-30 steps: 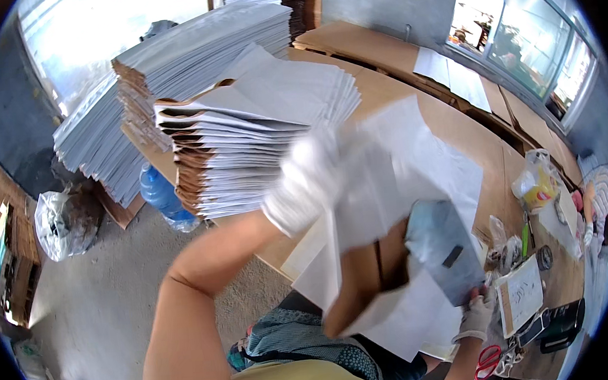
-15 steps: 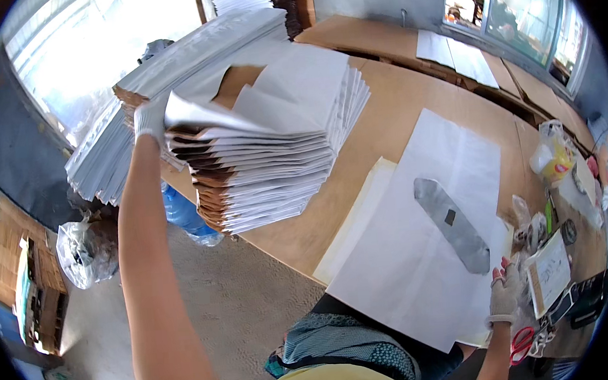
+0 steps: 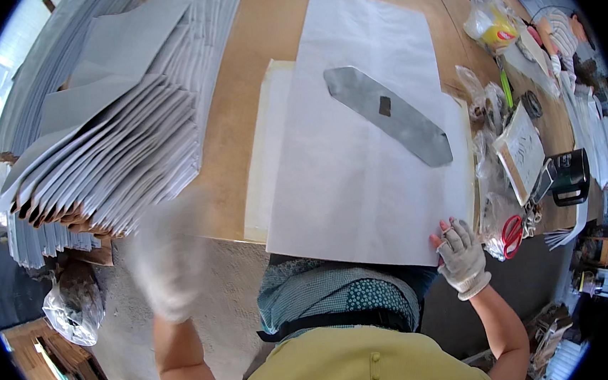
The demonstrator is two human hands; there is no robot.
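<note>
My left hand [image 3: 170, 261], in a pale knit glove, is smeared by motion just below the stack of white paper bags [image 3: 133, 110] with brown inner edges. Its fingers cannot be made out. At the lower right corner of a large white paper sheet [image 3: 347, 194], my right hand [image 3: 461, 258] rests with fingers stretched out and bare fingertips showing from its glove. On that sheet lies a flat grey metal plate [image 3: 391, 115], long with clipped corners and a small dark patch in its middle, set slantwise. A cream-coloured sheet [image 3: 263, 164] shows under the paper's left edge.
The wooden table [image 3: 262, 22] carries red-handled scissors [image 3: 512, 236], a dark mug [image 3: 571, 176], a white box-like block [image 3: 519, 151], a tape roll [image 3: 530, 104] and plastic bags [image 3: 491, 22] on the right. Another person's arm [image 3: 548, 38] appears at far right. A bagged bundle [image 3: 74, 304] sits lower left.
The view has tilted down toward my body. My left hand has come away from the bag stack's far left side toward me. My right hand stays beside the white sheet's near right corner.
</note>
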